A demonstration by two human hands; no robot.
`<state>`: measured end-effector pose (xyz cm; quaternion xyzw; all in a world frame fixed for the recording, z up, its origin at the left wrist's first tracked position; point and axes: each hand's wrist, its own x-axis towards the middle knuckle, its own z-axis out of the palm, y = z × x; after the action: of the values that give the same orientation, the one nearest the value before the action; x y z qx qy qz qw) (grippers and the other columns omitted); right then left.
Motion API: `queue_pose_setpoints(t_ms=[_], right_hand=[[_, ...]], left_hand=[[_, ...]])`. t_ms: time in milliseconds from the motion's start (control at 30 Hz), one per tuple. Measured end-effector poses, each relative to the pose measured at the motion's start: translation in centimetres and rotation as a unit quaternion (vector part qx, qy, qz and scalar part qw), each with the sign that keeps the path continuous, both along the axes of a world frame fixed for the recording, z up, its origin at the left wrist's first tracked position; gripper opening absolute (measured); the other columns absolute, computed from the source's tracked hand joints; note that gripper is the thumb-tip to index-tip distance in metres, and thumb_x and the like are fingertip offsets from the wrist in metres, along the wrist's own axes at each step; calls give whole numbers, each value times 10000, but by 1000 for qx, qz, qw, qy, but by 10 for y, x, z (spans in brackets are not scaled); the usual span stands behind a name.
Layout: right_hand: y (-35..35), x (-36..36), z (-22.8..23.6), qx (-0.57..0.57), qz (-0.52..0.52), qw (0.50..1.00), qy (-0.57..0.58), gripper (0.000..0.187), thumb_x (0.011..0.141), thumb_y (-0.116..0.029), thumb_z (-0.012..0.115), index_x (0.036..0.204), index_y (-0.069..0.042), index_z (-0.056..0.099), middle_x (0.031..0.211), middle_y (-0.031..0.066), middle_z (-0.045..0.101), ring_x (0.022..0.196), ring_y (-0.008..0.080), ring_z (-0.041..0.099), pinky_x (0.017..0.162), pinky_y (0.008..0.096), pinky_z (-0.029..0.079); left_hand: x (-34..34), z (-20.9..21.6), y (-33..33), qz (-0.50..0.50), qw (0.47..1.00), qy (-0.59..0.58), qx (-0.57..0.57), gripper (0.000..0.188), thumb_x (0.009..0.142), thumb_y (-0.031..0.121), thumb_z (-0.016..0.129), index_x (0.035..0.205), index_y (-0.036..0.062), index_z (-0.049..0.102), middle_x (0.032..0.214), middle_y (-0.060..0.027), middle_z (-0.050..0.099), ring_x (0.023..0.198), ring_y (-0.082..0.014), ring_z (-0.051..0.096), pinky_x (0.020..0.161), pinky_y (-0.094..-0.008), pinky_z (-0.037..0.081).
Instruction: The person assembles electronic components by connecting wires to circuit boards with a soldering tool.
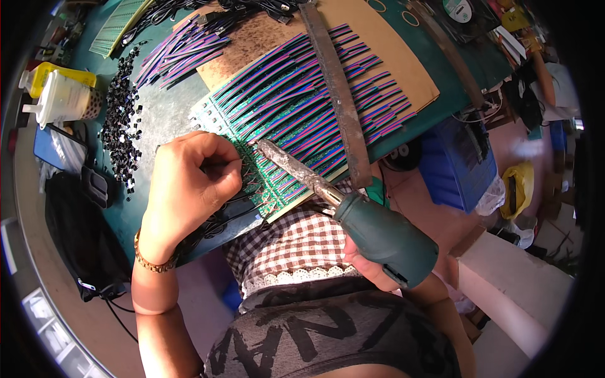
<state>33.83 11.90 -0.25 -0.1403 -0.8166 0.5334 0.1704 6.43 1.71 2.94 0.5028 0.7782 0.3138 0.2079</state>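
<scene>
My right hand (370, 267) is wrapped round the dark green handle of a soldering iron (296, 169). The iron's worn metal tip reaches the green circuit board panel (277, 200), close to the wire ends. Beside that tip, my left hand (192, 179) is closed in a pinch over the panel; whatever its fingertips hold is hidden. Rows of blue, red and black ribbon wires (277, 94) lie across the panel. A rusty flat metal bar (340, 94) rests over those wires.
Small black components (123, 120) are heaped left of the panel. Loose wire strips (183, 53) lie behind, by black cables (252, 9). A lidded plastic cup (63, 97) stands at the table's left. A blue bin (450, 164) sits beyond the right table edge.
</scene>
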Motion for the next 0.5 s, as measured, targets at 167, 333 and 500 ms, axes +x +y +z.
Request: queue_pose_setpoints(t_ms=[167, 333, 500], right_hand=[[3, 3, 10, -29, 28, 997, -71, 336, 707, -84, 752, 1016, -17, 640, 908, 90, 652, 758, 232, 663, 622, 302, 521], [-6, 4, -3, -24, -21, 999, -21, 325, 716, -73, 744, 1019, -11, 644, 918, 94, 669, 769, 230, 663, 639, 291, 526], [0, -1, 8, -64, -5, 997, -31, 300, 722, -49, 724, 1008, 3, 650, 939, 105, 673, 790, 243, 665, 669, 298, 537]], left_hand=[[1, 0, -1, 54, 995, -60, -56, 68, 699, 20, 660, 744, -8, 617, 658, -3, 591, 602, -49, 533, 573, -204, 450], [6, 1, 5, 80, 992, -76, -67, 68, 681, 31, 653, 715, -11, 611, 621, -31, 588, 572, -69, 539, 558, -227, 455], [12, -5, 5, 87, 995, -35, -41, 86, 657, 43, 656, 668, -2, 583, 571, -61, 566, 511, -115, 538, 536, -265, 454]])
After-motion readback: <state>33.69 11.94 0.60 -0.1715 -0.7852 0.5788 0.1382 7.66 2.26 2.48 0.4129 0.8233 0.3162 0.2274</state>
